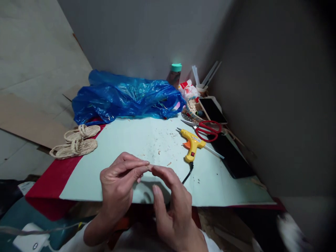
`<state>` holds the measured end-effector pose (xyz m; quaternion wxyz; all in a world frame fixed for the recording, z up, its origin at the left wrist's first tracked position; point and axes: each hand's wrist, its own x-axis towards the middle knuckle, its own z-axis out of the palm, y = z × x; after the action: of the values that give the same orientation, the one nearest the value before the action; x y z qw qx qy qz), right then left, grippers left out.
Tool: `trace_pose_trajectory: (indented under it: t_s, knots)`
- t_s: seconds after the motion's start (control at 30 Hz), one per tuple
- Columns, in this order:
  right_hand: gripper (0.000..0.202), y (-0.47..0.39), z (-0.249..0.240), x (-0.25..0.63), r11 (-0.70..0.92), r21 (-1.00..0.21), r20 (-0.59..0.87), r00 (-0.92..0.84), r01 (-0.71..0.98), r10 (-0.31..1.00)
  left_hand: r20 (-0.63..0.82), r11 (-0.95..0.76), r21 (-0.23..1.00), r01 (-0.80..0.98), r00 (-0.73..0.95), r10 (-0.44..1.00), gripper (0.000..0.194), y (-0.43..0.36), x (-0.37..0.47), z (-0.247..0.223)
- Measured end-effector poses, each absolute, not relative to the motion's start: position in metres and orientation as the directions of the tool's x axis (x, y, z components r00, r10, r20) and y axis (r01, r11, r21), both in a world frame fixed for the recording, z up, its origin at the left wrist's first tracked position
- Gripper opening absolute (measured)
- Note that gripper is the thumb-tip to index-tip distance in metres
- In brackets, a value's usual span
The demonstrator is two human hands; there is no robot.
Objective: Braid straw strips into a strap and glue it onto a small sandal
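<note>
Above the near edge of the pale green tabletop [131, 140], my left hand [120, 185] is closed, with thumb and forefinger pinched together at a tiny item too small to make out. My right hand [174, 206] has its thumb apart from its fingers, and its fingertips meet the tips of my left fingers. Beyond my right hand lies a yellow glue gun [193, 143] with an orange trigger, a glue stick in its back and a black cord. Red-handled scissors [207, 131] rest behind it. Two woven straw sandals [78, 147] sit at the left edge.
A crumpled blue plastic bag [126, 96] spans the back. Behind it stands a jar with a green lid [176, 67]. A phone [212, 110], a black flat device [232, 157] and a cup of glue sticks [201, 87] are at right, beside the grey wall [262, 105].
</note>
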<state>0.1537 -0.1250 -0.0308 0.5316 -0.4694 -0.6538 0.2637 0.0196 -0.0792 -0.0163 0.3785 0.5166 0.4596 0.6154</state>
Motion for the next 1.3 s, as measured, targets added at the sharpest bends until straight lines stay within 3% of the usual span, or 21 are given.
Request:
trace_pose_trajectory:
  t_s: [0.13, 0.2, 0.3, 0.4, 0.53, 0.6, 0.73, 0.8, 0.87, 0.93, 1.03, 1.13, 1.2, 1.3]
  knots:
    - [0.049, -0.129, -0.037, 0.16, 0.319, -0.939, 0.315, -0.049, 0.132, 0.948, 0.346, -0.33, 0.938, 0.11, -0.195, 0.918, 0.019, -0.074, 0.021, -0.018]
    - [0.052, -0.131, -0.038, 0.163, 0.302, -0.95, 0.297, -0.073, 0.08, 0.952, 0.315, -0.312, 0.949, 0.044, -0.163, 0.935, 0.017, -0.07, 0.022, -0.016]
    - [0.054, -0.136, -0.035, 0.166, 0.291, -0.932, 0.291, -0.033, 0.217, 0.956, 0.166, -0.165, 0.979, -0.122, -0.003, 0.986, 0.013, -0.063, 0.023, -0.013]
    - [0.051, -0.135, -0.031, 0.172, 0.347, -0.877, 0.352, -0.047, 0.331, 0.935, 0.088, -0.076, 0.987, -0.142, 0.084, 0.993, 0.015, -0.057, 0.023, -0.009]
    - [0.042, -0.11, -0.035, 0.2, 0.54, -0.705, 0.574, -0.078, 0.461, 0.815, 0.049, -0.046, 0.988, -0.144, 0.016, 0.999, 0.022, -0.057, 0.013, -0.011]
    - [0.03, -0.09, -0.038, 0.221, 0.5, -0.592, 0.628, -0.027, 0.632, 0.778, 0.028, -0.027, 0.999, -0.021, 0.051, 0.998, 0.026, -0.061, 0.007, -0.016]
    - [0.03, -0.053, -0.04, 0.257, 0.2, -0.366, 0.378, -0.051, 0.909, 0.924, 0.108, -0.18, 0.942, 0.282, 0.255, 0.961, 0.042, -0.072, 0.007, -0.023]
    - [0.031, -0.044, -0.038, 0.263, 0.164, -0.258, 0.244, -0.099, 0.952, 0.965, 0.147, -0.308, 0.887, 0.343, 0.423, 0.894, 0.045, -0.075, 0.014, -0.022]
    - [0.028, -0.041, -0.035, 0.264, 0.186, -0.227, 0.18, -0.147, 0.956, 0.973, 0.12, -0.362, 0.854, 0.373, 0.536, 0.835, 0.04, -0.073, 0.019, -0.016]
    - [0.025, -0.041, -0.032, 0.262, 0.23, -0.299, 0.175, -0.184, 0.926, 0.967, 0.066, -0.33, 0.851, 0.409, 0.539, 0.84, 0.031, -0.066, 0.019, -0.009]
    - [0.03, -0.042, -0.03, 0.262, 0.249, -0.524, 0.18, -0.18, 0.815, 0.967, 0.06, -0.322, 0.795, 0.514, 0.462, 0.885, 0.029, -0.044, 0.009, -0.003]
    - [0.034, -0.042, -0.031, 0.264, 0.204, -0.729, 0.158, -0.129, 0.653, 0.979, 0.155, -0.445, 0.562, 0.697, 0.44, 0.885, 0.035, -0.01, -0.002, -0.008]
    - [0.034, -0.045, -0.033, 0.262, 0.15, -0.858, 0.126, -0.081, 0.492, 0.989, 0.139, -0.46, 0.408, 0.789, 0.444, 0.885, 0.043, 0.014, -0.004, -0.015]
    - [0.036, -0.057, -0.033, 0.255, 0.093, -0.949, 0.096, -0.007, 0.3, 0.995, 0.14, -0.456, 0.372, 0.809, 0.436, 0.889, 0.06, 0.044, 0.005, -0.031]
